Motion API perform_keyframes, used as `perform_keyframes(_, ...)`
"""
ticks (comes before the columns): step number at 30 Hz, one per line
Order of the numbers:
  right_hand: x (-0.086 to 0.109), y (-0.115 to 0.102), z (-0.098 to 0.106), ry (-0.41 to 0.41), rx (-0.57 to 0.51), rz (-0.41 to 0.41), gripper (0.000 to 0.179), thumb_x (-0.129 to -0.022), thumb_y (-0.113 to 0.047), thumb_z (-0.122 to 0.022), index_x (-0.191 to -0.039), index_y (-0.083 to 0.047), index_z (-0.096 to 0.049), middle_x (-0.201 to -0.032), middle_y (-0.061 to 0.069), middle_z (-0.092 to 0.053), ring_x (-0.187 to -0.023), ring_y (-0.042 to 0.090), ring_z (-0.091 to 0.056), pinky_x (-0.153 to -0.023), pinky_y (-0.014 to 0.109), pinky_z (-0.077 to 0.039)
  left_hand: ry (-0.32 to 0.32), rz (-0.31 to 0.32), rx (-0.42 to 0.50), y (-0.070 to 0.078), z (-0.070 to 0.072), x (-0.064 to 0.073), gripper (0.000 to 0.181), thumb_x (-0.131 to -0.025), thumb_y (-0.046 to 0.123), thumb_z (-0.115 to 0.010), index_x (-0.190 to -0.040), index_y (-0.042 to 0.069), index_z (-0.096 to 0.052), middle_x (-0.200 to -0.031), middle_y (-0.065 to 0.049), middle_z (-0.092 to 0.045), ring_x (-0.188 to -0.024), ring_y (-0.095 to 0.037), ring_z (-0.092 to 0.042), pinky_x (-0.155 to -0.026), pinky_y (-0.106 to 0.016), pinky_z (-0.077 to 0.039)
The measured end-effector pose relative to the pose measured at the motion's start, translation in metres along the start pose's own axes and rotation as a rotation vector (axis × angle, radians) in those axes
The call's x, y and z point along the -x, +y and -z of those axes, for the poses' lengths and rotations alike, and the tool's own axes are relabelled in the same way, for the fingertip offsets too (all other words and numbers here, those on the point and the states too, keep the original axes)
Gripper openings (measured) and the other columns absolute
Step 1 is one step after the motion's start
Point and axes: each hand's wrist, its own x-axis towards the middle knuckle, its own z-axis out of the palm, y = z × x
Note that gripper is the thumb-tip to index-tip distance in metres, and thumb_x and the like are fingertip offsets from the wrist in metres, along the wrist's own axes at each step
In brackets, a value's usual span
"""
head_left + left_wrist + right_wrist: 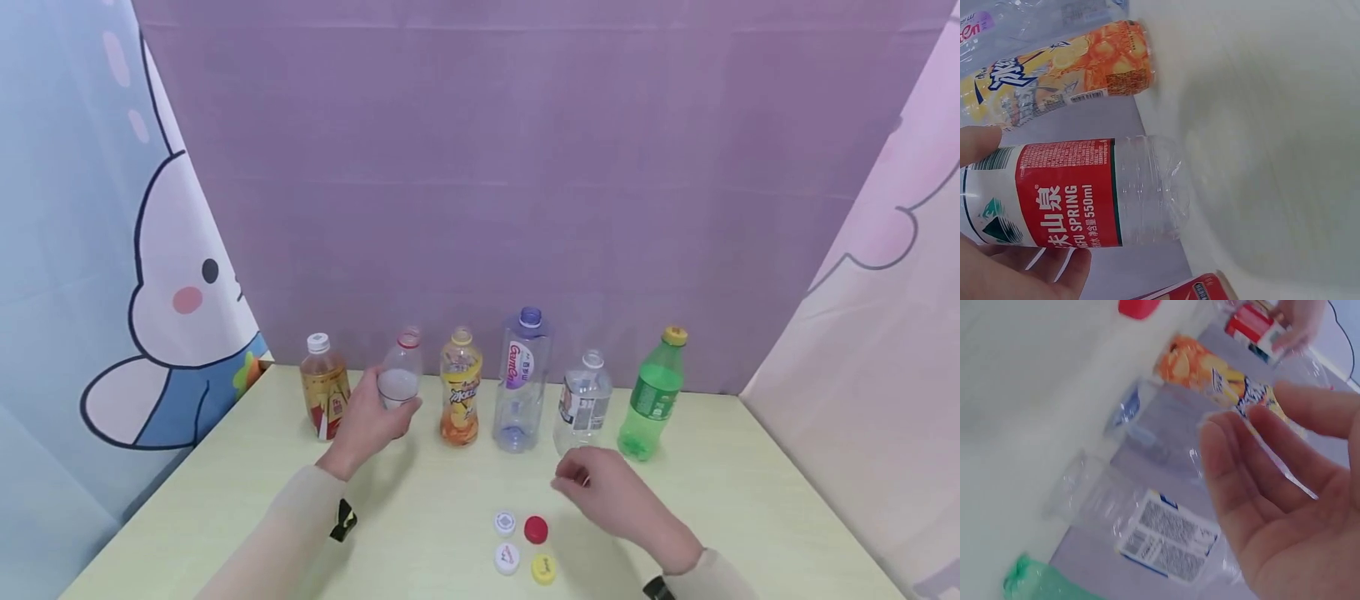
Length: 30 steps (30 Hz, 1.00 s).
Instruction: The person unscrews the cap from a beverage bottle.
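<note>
My left hand (369,423) grips a clear water bottle (1066,194) with a red and white label; its uncapped neck carries a red ring. In the left wrist view, the thumb lies on one side of the label and the fingers on the other. My right hand (617,493) hovers in front of a clear bottle with a white label (583,404), fingers loosely bent and nothing between them. Near it on the table lie a red cap (536,529), a yellow cap (543,569) and two white caps, one with a grey mark (505,523), one with red print (507,558).
Along the back of the table (442,533) stand an orange-drink bottle (460,392), a tall clear bottle with a purple-pink label (519,383), a green bottle (652,396) with a yellow cap and, far left, a white-capped bottle (324,392). A purple cloth (495,167) hangs behind.
</note>
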Motion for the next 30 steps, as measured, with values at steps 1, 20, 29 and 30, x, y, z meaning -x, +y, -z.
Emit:
perform_keyframes(1, 0.000, 0.001, 0.004, 0.037, -0.006, 0.007, 0.005, -0.092, -0.015, -0.074, -0.092, -0.011, -0.072, -0.081, -0.010, -0.065, -0.074, 0.006, -0.060, -0.067, 0.025, -0.054, -0.004, 0.001, -0.001, -0.001, 0.000, 0.000, 0.075, -0.091, 0.034, -0.077, -0.145, 0.004, -0.035, -0.136, -0.018, -0.055, -0.121, -0.036, -0.057, -0.099, -0.058, -0.050)
perform_keyframes(20, 0.010, 0.036, 0.038, 0.458, 0.015, -0.129, 0.024, -0.097, -0.021, -0.070, -0.108, 0.000, -0.068, -0.094, 0.006, -0.071, -0.084, 0.018, -0.066, -0.073, 0.032, -0.056, -0.042, 0.079, -0.016, -0.009, 0.000, -0.005, 0.079, -0.093, 0.034, -0.075, -0.147, 0.000, -0.029, -0.143, -0.025, -0.048, -0.130, -0.043, -0.051, -0.103, -0.062, -0.045)
perform_keyframes(29, 0.012, 0.053, 0.063, 0.544, -0.025, -0.187, 0.043, -0.100, -0.027, -0.065, -0.126, 0.007, -0.057, -0.119, 0.023, -0.064, -0.101, 0.034, -0.064, -0.077, 0.026, -0.054, -0.029, 0.085, -0.016, -0.019, -0.004, -0.012, 0.083, -0.090, 0.038, -0.078, -0.147, 0.001, -0.030, -0.142, -0.023, -0.050, -0.128, -0.041, -0.052, -0.104, -0.062, -0.045)
perform_keyframes(30, 0.011, 0.054, 0.066, 0.554, -0.029, -0.194, 0.046, -0.100, -0.027, -0.065, -0.129, 0.008, -0.055, -0.121, 0.024, -0.062, -0.104, 0.036, -0.063, -0.079, 0.027, -0.054, -0.025, 0.090, -0.014, -0.021, -0.006, -0.013, 0.083, -0.090, 0.038, -0.078, -0.148, 0.001, -0.030, -0.142, -0.023, -0.050, -0.128, -0.041, -0.052, -0.104, -0.062, -0.045)
